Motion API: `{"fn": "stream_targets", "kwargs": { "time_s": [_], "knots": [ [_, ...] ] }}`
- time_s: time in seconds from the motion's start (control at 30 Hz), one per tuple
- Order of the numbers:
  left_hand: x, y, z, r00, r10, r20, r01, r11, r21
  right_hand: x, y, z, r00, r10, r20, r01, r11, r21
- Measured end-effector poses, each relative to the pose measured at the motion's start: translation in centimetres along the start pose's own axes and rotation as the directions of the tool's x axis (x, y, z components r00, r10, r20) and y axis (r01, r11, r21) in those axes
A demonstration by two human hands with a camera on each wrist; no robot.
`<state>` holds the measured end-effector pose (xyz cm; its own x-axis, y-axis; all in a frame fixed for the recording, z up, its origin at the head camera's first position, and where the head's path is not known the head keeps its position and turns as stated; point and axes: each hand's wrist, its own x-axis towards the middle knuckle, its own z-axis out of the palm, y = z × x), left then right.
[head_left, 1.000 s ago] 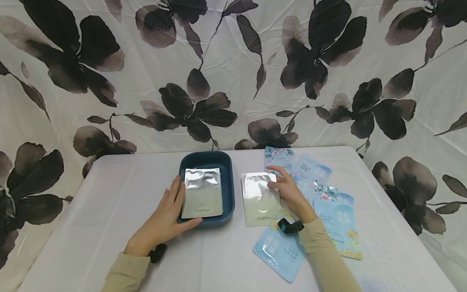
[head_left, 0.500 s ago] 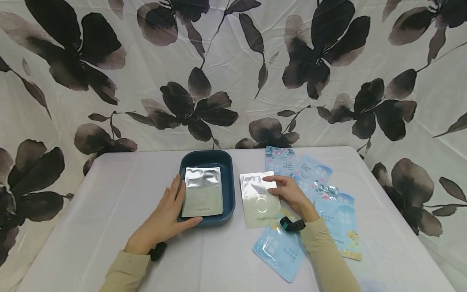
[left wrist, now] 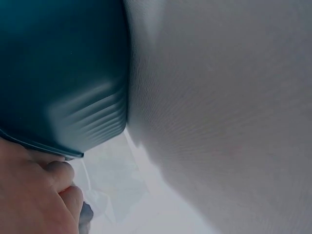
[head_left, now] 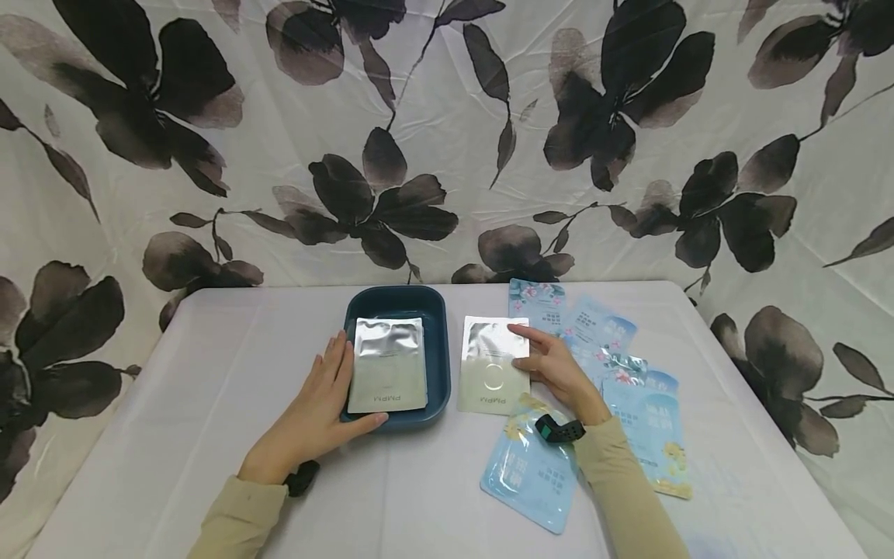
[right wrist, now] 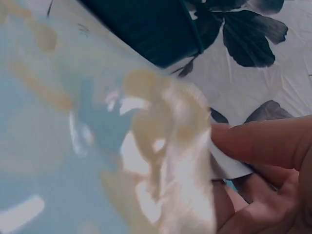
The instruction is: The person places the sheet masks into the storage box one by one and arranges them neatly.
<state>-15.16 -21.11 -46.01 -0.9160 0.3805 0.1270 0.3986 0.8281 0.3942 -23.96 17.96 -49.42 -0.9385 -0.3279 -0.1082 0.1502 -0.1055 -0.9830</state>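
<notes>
In the head view my left hand (head_left: 314, 404) lies along the left side of a dark teal tray (head_left: 436, 373), fingers straight against its rim and thumb at the front edge. A silver-and-pale-green sheet mask packet (head_left: 388, 369) lies in this tray, apparently on top of others. To its right, my right hand (head_left: 559, 369) pinches the right edge of a matching green packet (head_left: 489, 373) between thumb and fingers. The right wrist view shows thumb and fingers (right wrist: 263, 144) on that packet's silver end, partly hidden by a blue-and-yellow packet (right wrist: 73, 141) in front.
Under my right wrist is a light-blue packet (head_left: 527, 481) with yellow flowers. Several more blue packets (head_left: 646, 435) overlap to the right, and one (head_left: 536, 303) reaches the back edge of the white-covered table (head_left: 230, 349). A floral cloth (head_left: 447, 155) hangs behind.
The green packet at my right hand has shifted away from the person, its near edge rising off the tabletop area. The blue packet below has turned slightly. My left hand stays in place.
</notes>
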Motion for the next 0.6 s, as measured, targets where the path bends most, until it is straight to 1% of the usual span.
{"fn": "stream_targets", "kwargs": {
  "time_s": [0.07,0.13,0.2,0.27,0.33,0.47,0.6],
  "knots": [
    [0.05,0.10,-0.01,1.000,0.000,-0.002,0.000,1.000,0.013,-0.05,0.03,-0.09,1.000,-0.004,0.024,0.004,1.000,-0.006],
    [0.08,0.15,0.00,1.000,-0.001,-0.003,0.001,1.000,0.017,-0.06,-0.02,-0.11,1.000,-0.006,0.028,0.006,1.000,-0.004],
    [0.08,0.21,-0.03,1.000,-0.006,-0.001,0.006,1.000,0.019,0.00,-0.15,-0.01,1.000,-0.003,-0.001,0.003,1.000,-0.005],
    [0.09,0.27,-0.06,1.000,-0.008,-0.001,0.008,1.000,0.015,0.12,-0.25,0.08,0.998,0.006,-0.055,-0.006,1.000,0.001],
    [0.08,0.29,-0.10,1.000,-0.007,-0.001,0.007,1.000,0.016,0.23,-0.40,0.15,0.993,0.014,-0.113,-0.011,1.000,0.028],
    [0.03,0.28,-0.14,1.000,-0.009,0.004,0.009,1.000,0.019,0.36,-0.54,0.07,0.973,0.034,-0.227,-0.008,0.993,0.115],
    [0.02,0.22,-0.13,1.000,-0.013,0.009,0.013,1.000,0.019,0.39,-0.68,-0.11,0.950,0.064,-0.307,-0.001,0.980,0.201]
  ]
}}
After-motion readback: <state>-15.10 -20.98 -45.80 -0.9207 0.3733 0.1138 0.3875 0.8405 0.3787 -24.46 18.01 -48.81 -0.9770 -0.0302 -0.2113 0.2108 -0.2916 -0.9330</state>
